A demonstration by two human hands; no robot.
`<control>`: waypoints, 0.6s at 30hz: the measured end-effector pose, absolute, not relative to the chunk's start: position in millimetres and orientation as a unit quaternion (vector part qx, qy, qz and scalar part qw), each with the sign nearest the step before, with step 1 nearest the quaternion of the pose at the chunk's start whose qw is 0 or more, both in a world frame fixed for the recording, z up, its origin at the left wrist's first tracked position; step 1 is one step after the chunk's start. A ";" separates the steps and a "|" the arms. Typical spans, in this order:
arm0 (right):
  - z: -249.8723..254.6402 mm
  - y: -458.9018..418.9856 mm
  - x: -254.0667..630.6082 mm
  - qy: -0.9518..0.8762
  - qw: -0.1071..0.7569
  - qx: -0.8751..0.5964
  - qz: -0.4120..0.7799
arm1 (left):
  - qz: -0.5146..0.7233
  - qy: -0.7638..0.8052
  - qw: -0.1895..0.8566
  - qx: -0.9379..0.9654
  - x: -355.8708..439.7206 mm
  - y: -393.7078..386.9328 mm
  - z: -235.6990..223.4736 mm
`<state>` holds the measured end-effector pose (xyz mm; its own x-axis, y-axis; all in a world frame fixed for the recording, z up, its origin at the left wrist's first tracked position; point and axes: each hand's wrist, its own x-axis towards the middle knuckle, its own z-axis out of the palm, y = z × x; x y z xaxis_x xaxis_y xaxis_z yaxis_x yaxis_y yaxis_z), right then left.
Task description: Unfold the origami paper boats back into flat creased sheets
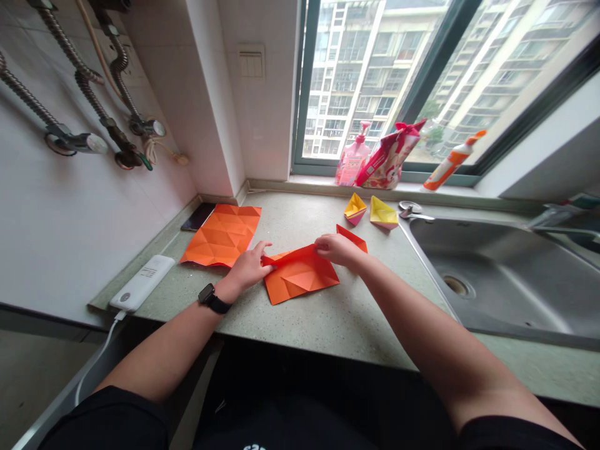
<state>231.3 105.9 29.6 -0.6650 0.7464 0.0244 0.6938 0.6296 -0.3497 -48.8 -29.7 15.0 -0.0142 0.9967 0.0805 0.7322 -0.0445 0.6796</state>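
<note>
While the left hand (248, 267) and right hand (338, 249) pinch a folded orange paper sheet (300, 278), both grips look clenched on its edges. It sits mid-frame on the speckled green counter (300, 328).

Daylight is admitted through the window (304, 81) beyond the far edge of the worktop (300, 312), and only soft shadows are cast. A dull sheen is left on the steel sink (487, 275). The pale towers (356, 75) outside are washed out, and the frame edges are bowed by wide-angle distortion.
</note>
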 end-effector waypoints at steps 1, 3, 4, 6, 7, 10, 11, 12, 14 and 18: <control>31.1 105.1 234.1 -0.895 0.095 -0.402 0.169 | 0.295 0.646 0.244 0.660 -50.2 -29.1 14.8; 34.0 102.6 240.4 -0.887 0.116 -0.405 0.186 | 0.310 0.634 0.271 0.655 -52.6 -26.6 15.1; 35.5 100.8 243.4 -0.882 0.129 -0.408 0.197 | 0.316 0.630 0.279 0.652 -53.4 -25.1 15.8; 39.4 95.4 248.5 -0.857 0.178 -0.411 0.255 | 0.332 0.626 0.285 0.645 -53.6 -22.4 19.0; 42.4 91.3 250.7 -0.833 0.214 -0.406 0.308 | 0.351 0.622 0.296 0.634 -52.9 -21.9 22.1; 59.5 73.3 256.7 -0.726 0.301 -0.363 0.501 | 0.444 0.577 0.367 0.578 -48.6 -26.4 39.3; 68.2 65.8 258.9 -0.700 0.302 -0.348 0.545 | 0.475 0.553 0.395 0.560 -47.0 -30.0 48.0; 77.8 58.1 261.2 -0.682 0.299 -0.338 0.575 | 0.498 0.530 0.413 0.548 -45.4 -34.3 57.7; 97.6 44.7 265.4 -0.665 0.306 -0.323 0.600 | 0.533 0.489 0.442 0.531 -43.0 -42.5 77.8; 116.4 41.0 264.4 -0.657 0.300 -0.330 0.608 | 0.529 0.507 0.432 0.525 -42.9 -41.8 101.6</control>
<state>264.4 41.0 116.4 -0.6027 0.7979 -0.0076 0.0687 0.0424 -0.9967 -42.9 -41.8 101.6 -0.0752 0.9903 0.1172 0.0748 -0.1116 0.9909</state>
